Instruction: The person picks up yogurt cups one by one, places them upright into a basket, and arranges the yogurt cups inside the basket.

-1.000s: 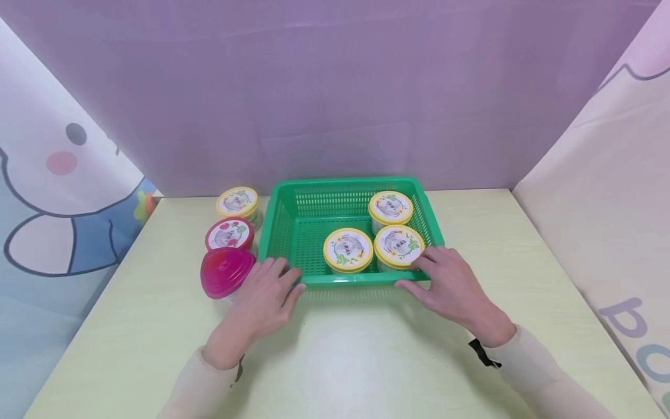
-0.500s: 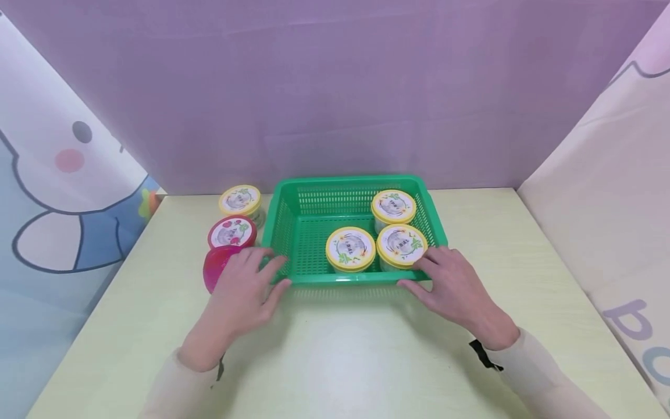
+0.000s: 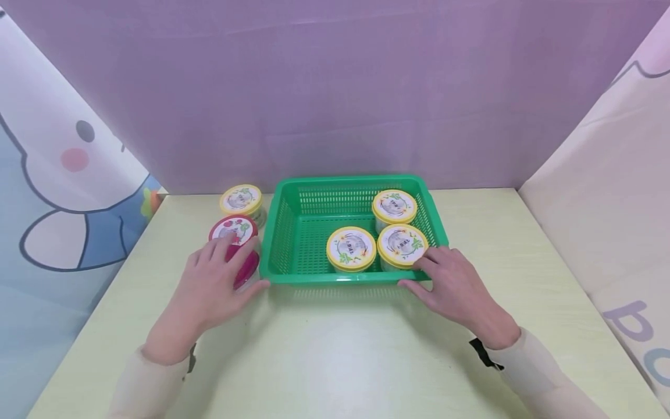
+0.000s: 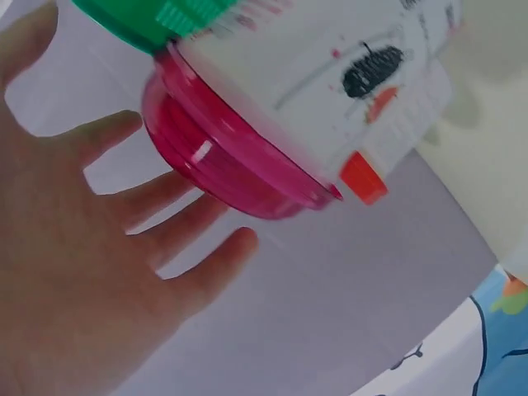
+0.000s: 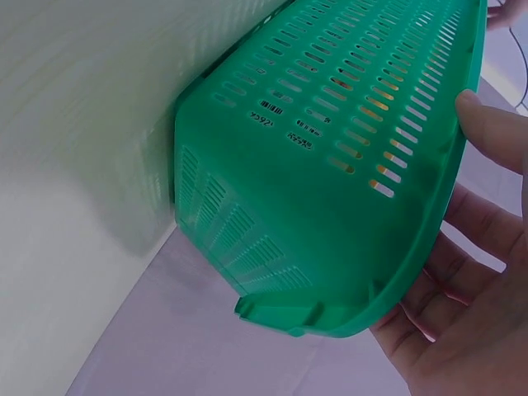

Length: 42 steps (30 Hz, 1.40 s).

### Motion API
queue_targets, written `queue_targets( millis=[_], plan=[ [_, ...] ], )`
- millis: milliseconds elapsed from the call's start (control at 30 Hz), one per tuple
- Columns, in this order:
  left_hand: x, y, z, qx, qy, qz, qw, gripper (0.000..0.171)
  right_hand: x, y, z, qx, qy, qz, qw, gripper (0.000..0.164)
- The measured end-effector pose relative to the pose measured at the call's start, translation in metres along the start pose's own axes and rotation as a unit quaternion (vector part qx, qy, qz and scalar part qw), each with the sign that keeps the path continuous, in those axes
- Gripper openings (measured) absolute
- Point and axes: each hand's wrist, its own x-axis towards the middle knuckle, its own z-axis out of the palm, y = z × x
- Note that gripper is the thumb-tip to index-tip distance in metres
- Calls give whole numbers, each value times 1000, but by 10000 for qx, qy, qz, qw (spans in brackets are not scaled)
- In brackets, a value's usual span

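My left hand (image 3: 206, 291) reaches over the cup with a domed pink lid (image 3: 246, 271), its fingers spread. In the left wrist view those fingers lie straight beside the pink lid (image 4: 239, 165), above a white printed cup body (image 4: 330, 91); whether they touch is unclear. My right hand (image 3: 454, 288) holds the front right rim of the green plastic basket (image 3: 324, 280), thumb outside and fingers over the edge. Inside, toward the right, are three yellow-lidded tubs: one at the back (image 3: 394, 206), one at the front right (image 3: 402, 245), and one at the front middle (image 3: 350, 249).
Left of the basket stand a red-lidded tub (image 3: 232, 228) and, behind it, another yellow-lidded tub (image 3: 241, 199). A purple cloth (image 3: 340, 93) hangs behind the pale table (image 3: 345, 361). Printed cloths hang at both sides.
My left hand has left the basket's front left rim and moved left over the pink-lidded cup, its fingers spreading. My right hand stays on the basket rim.
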Motion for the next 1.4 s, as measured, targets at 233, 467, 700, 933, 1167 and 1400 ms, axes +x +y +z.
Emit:
queue_targets(
  millis=[233,467,700,933,1167,1400],
  plan=[
    [0,-9,-2,-239,-733,-541,9956,95,1,0,-1,9,-36,60,10000,32],
    [4,-12,0,-289,-1071,-680,9915,89,1,-2,0,39,-66,151,9999,32],
    [7,-17,1,-231,-926,-555,9939,75,1,-1,0,55,0,129,9999,31],
    [9,-21,1,-175,-928,-487,9943,66,1,-2,-2,28,-146,185,9997,32],
    [10,-23,-6,-106,-895,-489,9947,63,2,-2,-1,56,-16,124,9999,31],
    [13,-22,-20,-66,-791,-475,9957,60,1,-2,-1,60,6,140,9999,32]
  ],
)
